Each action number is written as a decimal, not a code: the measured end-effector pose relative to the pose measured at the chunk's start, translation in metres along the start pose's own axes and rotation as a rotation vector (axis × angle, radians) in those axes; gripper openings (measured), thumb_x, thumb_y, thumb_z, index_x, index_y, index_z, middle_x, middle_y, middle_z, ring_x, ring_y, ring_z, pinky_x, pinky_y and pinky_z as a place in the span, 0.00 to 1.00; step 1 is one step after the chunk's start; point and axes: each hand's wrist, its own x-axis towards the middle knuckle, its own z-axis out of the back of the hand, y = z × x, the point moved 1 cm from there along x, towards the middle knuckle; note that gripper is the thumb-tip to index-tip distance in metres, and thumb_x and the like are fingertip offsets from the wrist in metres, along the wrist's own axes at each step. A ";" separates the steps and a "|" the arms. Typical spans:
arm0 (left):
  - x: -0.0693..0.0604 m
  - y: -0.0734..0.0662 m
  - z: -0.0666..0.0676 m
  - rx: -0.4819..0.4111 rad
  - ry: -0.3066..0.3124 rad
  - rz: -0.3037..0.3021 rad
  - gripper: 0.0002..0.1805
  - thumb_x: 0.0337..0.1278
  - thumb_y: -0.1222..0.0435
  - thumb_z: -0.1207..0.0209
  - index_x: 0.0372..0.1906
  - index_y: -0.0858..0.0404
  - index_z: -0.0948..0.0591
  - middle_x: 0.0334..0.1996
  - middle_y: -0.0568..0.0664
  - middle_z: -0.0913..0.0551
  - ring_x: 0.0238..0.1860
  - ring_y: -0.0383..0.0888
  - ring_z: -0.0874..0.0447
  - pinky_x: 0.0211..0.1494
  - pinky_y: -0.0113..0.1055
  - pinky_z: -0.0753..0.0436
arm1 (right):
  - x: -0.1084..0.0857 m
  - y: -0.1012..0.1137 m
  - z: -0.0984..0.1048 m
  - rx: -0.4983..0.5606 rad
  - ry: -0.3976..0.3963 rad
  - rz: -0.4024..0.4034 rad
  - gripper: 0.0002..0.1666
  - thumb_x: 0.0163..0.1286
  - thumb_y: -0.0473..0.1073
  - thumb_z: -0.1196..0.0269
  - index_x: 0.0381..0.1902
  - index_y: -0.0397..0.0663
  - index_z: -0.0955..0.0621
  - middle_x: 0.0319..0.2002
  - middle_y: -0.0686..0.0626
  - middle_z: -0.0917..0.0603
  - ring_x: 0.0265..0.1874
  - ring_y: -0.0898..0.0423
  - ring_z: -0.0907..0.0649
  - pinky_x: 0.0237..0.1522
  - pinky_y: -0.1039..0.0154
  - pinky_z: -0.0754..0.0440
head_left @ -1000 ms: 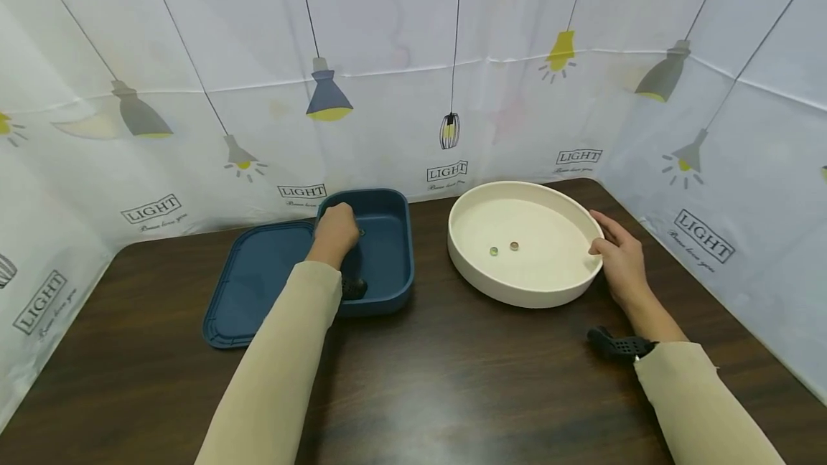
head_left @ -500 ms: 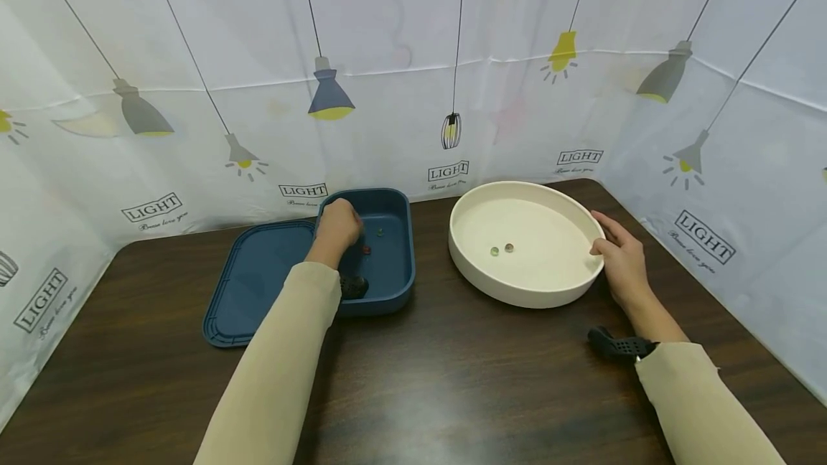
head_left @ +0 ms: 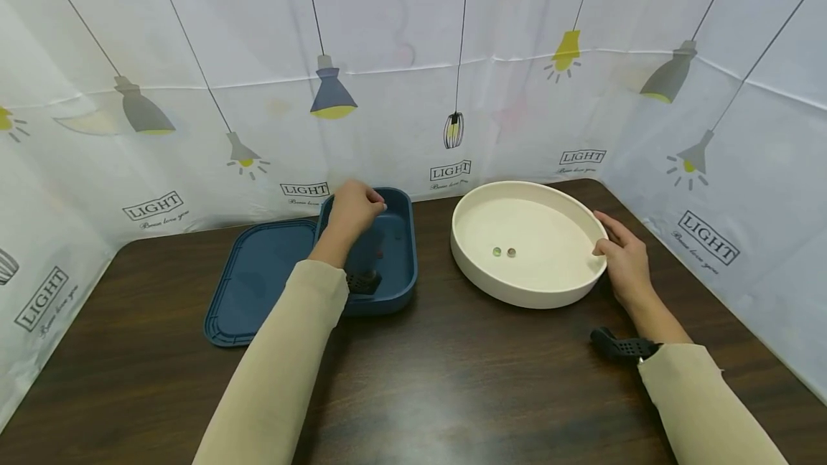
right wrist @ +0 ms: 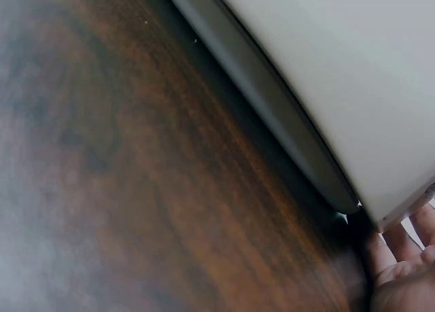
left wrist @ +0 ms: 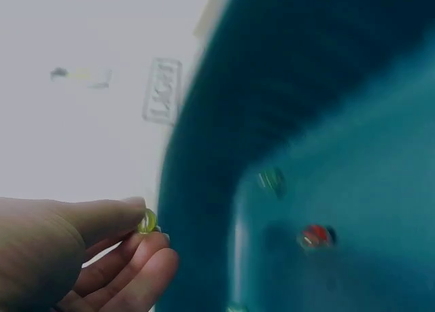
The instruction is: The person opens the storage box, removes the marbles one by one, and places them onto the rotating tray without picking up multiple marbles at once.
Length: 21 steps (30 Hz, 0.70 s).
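Between thumb and fingertips my left hand [head_left: 352, 212] pinches a yellow-green glass marble [left wrist: 146, 221], above the dark blue box [head_left: 395, 253]. Inside that box, the left wrist view has a red marble [left wrist: 315, 236] and a green marble [left wrist: 272, 181]; another is partly cut off at the lower edge. My right hand [head_left: 625, 264] grips the right rim of a round cream tray [head_left: 543, 224], thumb inside the wall. On the tray floor lie a greenish marble [head_left: 497, 251] and a brownish marble [head_left: 512, 252], close together. The right wrist view catches only part of the hand at the tray's outer side.
A flat blue lid [head_left: 261, 282] lies left of the box, partly behind the left forearm. Both containers stand toward the back of the brown wooden table [head_left: 446, 379]. A white curtain [head_left: 400, 92] printed with lamps hangs behind and at the sides.
My left hand has risen from inside the box toward its back rim, a marble now visible in its fingers. In the tray, the brownish marble has rolled slightly. My right hand stays on the rim.
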 end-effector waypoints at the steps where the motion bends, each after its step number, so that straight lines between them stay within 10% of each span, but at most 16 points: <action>1: -0.001 -0.004 -0.001 -0.011 0.000 -0.006 0.11 0.70 0.63 0.40 0.47 0.66 0.12 0.49 0.59 0.13 0.50 0.54 0.16 0.53 0.47 0.16 | 0.000 0.000 0.000 0.001 0.000 0.001 0.45 0.60 0.28 0.51 0.77 0.53 0.34 0.78 0.44 0.37 0.75 0.51 0.32 0.50 0.86 0.28; 21: -0.023 -0.090 -0.042 -0.253 0.055 -0.107 0.09 0.68 0.62 0.37 0.44 0.61 0.12 0.37 0.52 0.12 0.35 0.46 0.13 0.34 0.32 0.17 | 0.001 -0.001 0.000 0.014 -0.004 0.010 0.45 0.59 0.27 0.50 0.76 0.52 0.33 0.78 0.44 0.36 0.74 0.55 0.31 0.51 0.86 0.29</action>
